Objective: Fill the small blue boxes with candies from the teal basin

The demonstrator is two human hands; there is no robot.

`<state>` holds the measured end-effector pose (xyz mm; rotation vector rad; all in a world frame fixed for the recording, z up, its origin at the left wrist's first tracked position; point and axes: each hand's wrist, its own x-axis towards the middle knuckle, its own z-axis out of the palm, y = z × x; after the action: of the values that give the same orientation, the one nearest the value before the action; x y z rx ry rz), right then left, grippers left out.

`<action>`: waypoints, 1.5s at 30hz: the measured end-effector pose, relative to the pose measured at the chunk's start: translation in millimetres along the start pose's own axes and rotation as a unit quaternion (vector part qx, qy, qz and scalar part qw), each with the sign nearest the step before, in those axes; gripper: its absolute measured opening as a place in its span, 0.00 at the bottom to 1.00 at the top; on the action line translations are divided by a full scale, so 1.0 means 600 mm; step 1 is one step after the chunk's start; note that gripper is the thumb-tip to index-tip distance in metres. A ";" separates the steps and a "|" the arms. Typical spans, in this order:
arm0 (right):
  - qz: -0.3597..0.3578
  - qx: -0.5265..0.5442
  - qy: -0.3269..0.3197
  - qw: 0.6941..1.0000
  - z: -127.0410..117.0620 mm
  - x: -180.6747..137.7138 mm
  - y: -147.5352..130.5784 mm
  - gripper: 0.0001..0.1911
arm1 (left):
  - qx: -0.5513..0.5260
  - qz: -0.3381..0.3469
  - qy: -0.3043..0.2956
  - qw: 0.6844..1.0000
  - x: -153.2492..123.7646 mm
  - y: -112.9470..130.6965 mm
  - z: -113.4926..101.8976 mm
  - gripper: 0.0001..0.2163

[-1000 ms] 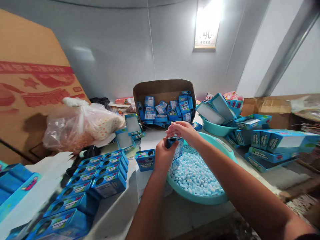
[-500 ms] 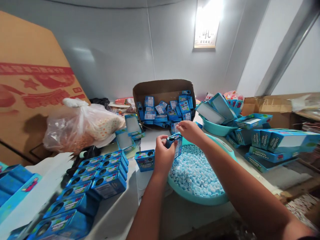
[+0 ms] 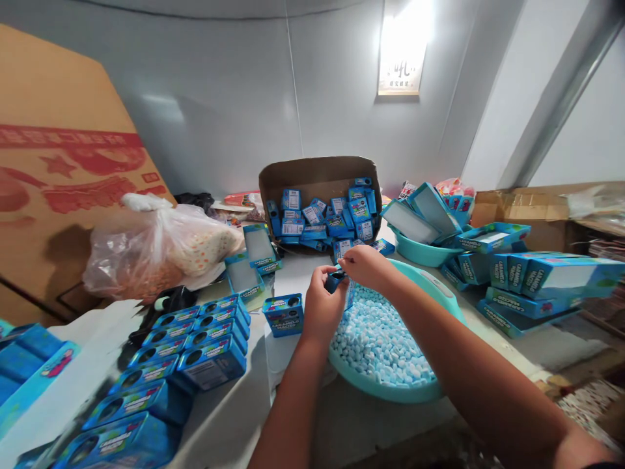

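My left hand is closed around a small blue candy box, held over the near-left rim of a teal basin full of pale blue candies. My right hand pinches at the top of that same box, fingers pressed together on its flap. One upright blue box stands on the table just left of my left hand. Rows of the same blue boxes with round holes on top lie at the lower left.
An open cardboard carton holding several small blue boxes stands behind the basin. A clear plastic bag lies at the left before a big cardboard sheet. Larger blue display boxes and a second teal bowl crowd the right.
My right hand lifted off the box top, then came back down onto it. The left hand kept hold of the box and shifted slightly.
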<state>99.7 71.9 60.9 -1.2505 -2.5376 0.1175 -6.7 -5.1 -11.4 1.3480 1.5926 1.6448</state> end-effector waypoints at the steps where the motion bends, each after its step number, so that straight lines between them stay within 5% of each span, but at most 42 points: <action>1: -0.003 0.004 0.000 1.000 -0.001 -0.002 -0.002 0.20 | -0.006 0.002 -0.003 1.000 0.001 -0.001 0.000 0.14; 15: -0.016 0.155 0.018 0.988 0.007 -0.001 -0.012 0.20 | -0.015 -0.016 0.034 0.999 0.003 -0.006 -0.003 0.26; 24: 0.004 0.381 0.064 0.922 0.023 0.015 0.012 0.11 | -0.093 -0.025 0.045 0.994 0.004 -0.001 -0.001 0.35; 29: 0.018 0.384 -0.040 0.922 0.012 0.003 0.010 0.25 | -0.139 0.017 0.087 0.986 0.005 0.001 -0.002 0.39; 34: 0.031 0.428 -0.073 0.900 0.017 -0.017 -0.018 0.41 | -0.029 0.094 0.109 0.989 0.000 0.003 -0.015 0.40; 38: 0.048 0.483 -0.022 0.874 0.020 -0.023 -0.034 0.39 | 0.034 0.164 0.046 0.985 0.000 0.029 -0.055 0.42; 41: 0.066 0.458 0.035 0.886 0.017 -0.022 -0.033 0.38 | 0.112 0.243 0.119 0.956 -0.002 0.058 -0.117 0.46; 45: 0.053 0.408 0.105 0.905 0.024 -0.009 -0.015 0.41 | 0.103 0.258 0.216 0.936 -0.012 0.067 -0.210 0.42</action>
<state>91.4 62.9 47.7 -0.9668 -1.8783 0.9092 -102.3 -77.9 44.7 1.7090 1.7939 2.2629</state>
